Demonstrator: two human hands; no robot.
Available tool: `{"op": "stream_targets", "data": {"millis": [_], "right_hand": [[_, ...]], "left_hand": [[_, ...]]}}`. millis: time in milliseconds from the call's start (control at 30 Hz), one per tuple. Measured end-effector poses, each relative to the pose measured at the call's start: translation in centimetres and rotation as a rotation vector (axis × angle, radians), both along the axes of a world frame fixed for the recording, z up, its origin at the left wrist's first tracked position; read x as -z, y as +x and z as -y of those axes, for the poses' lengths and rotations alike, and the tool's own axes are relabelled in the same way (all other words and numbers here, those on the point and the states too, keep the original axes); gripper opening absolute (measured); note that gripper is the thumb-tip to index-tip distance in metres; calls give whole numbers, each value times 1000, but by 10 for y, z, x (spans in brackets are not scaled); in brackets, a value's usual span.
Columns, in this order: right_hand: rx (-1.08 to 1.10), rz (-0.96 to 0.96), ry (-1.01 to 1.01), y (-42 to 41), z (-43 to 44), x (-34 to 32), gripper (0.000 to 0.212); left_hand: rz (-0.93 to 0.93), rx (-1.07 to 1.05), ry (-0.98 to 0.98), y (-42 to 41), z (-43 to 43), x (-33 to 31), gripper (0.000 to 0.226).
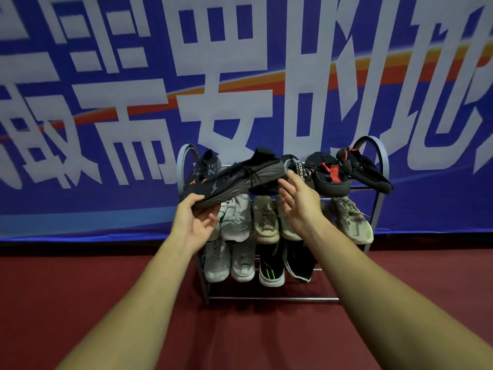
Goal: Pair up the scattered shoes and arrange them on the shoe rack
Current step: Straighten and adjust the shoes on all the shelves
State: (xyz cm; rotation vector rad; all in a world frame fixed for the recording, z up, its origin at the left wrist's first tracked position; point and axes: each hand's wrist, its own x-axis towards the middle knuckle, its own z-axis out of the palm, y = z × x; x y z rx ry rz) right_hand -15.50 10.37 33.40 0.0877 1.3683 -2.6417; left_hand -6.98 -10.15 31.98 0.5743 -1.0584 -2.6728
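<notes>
A black sneaker with orange marks is held sideways in front of the top tier of the metal shoe rack. My left hand grips its toe end from below. My right hand is spread, fingers straight, touching the sneaker's heel end. Behind it on the top tier sit another dark sneaker, a grey knit shoe and two black shoes with red straps. The middle tier holds white sneakers and beige sneakers. The bottom tier holds white sneakers and black sneakers.
The rack stands on a dark red floor against a blue banner with large white characters. A beige sneaker lies at the right end of the middle tier, sticking out past the frame.
</notes>
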Motion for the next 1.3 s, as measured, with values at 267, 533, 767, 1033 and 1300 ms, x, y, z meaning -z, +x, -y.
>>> {"op": "stream_targets", "data": {"millis": [267, 533, 767, 1033, 1300], "right_hand": [[-279, -270, 421, 16, 38, 8, 22], [-147, -287, 374, 15, 58, 14, 29], [-188, -229, 236, 0, 61, 20, 19], [-237, -220, 187, -1, 75, 23, 31], [-166, -119, 261, -12, 88, 31, 47]], "left_hand": [[-96, 34, -34, -11, -30, 2, 17], [-83, 178, -232, -10, -31, 17, 21], [-56, 120, -143, -14, -22, 25, 24], [-22, 92, -195, -29, -7, 18, 18], [-2, 61, -216, -53, -3, 28, 22]]}}
